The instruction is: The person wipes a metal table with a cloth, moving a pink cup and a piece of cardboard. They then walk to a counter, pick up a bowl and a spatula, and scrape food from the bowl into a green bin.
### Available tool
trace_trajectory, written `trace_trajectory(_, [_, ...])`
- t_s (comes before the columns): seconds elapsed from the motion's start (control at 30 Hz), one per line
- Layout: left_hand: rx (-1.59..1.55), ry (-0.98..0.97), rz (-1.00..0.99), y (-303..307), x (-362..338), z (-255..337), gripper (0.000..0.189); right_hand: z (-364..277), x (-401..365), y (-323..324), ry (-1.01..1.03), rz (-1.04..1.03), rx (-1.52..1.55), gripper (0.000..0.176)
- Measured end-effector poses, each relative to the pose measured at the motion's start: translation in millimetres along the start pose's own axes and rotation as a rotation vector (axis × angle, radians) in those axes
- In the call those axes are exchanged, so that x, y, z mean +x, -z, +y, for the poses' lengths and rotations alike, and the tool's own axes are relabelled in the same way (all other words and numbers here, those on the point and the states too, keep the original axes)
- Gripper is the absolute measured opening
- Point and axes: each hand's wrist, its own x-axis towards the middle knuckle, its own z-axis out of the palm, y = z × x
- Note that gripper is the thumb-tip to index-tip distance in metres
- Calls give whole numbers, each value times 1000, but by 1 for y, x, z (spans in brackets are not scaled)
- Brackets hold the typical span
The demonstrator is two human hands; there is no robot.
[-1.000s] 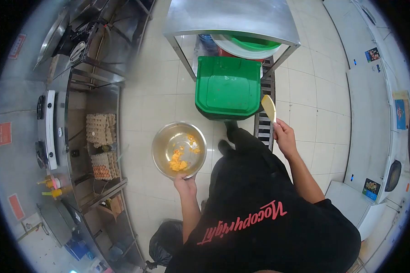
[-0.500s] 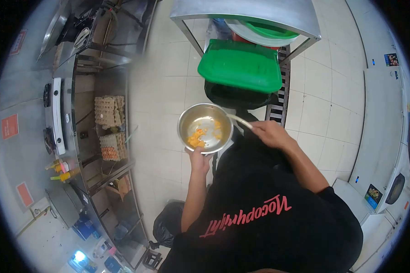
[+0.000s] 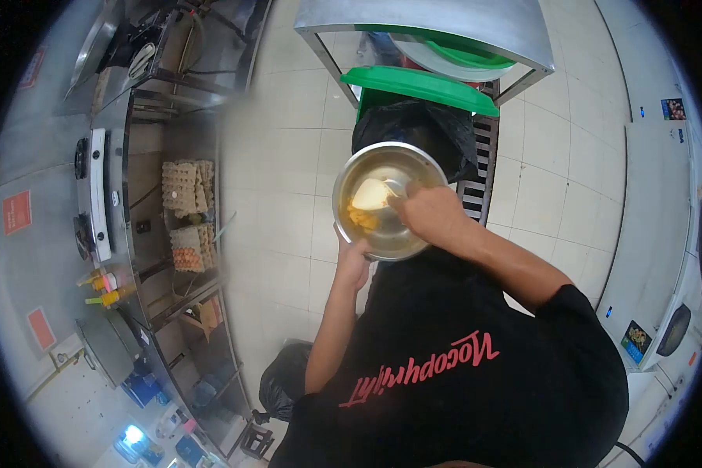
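Note:
A round metal bowl hangs in front of my body, close over the bin. My left hand grips its near-left rim. Inside it lie orange-yellow food scraps, whose kind I cannot make out. My right hand is closed on the handle of a pale cream spatula, its blade down in the bowl beside the scraps. Just beyond the bowl stands a bin lined with a black bag. The bin's green lid is raised at the back.
A metal table stands behind the bin, with basins below it. A slatted floor drain runs beside the bin. At left is a steel counter with a gas stove and egg trays underneath. A black bag sits on the floor.
The bowl has moved right and toward the bin. The spatula's blade has gone deeper into the bowl with my right hand. The green lid has swung up, exposing the black liner.

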Motion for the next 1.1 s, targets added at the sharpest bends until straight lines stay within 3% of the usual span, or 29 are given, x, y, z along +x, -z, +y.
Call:
trace_trajectory(0.3, [-106,22,-58,-18,-6,5,96,-13,-14,16,-4,-194,-17,22])
trace_trajectory(0.37, [36,32,-1,-27,-8,-5,94,-5,-18,26,12,-248,-27,23])
trace_trajectory(0.5, [160,66,10,-43,-21,-4,92,6,-10,35,-171,-96,-60,23])
trace_trajectory(0.57, [230,8,-15,-35,-13,-8,89,6,-11,21,-163,-113,-72,22])
trace_trajectory(0.63, [289,-57,-36,-35,-11,3,85,-8,-15,16,-70,-192,-55,23])
trace_trajectory(0.7, [391,94,-25,-28,-15,18,82,-21,-30,12,-64,-278,-68,23])
trace_trajectory(0.8, [455,2,-36,-21,-14,12,84,-16,-46,-7,-1,-374,-75,21])
trace_trajectory(0.9, [419,8,-12,-29,-16,12,85,-4,-40,9,-86,-284,-96,20])
trace_trajectory(0.93, [381,60,-16,-26,-15,11,82,-2,-36,14,-116,-154,-58,19])
trace_trajectory(1.1, [300,93,-44,-27,-16,5,79,8,-25,-13,-99,-83,-132,21])
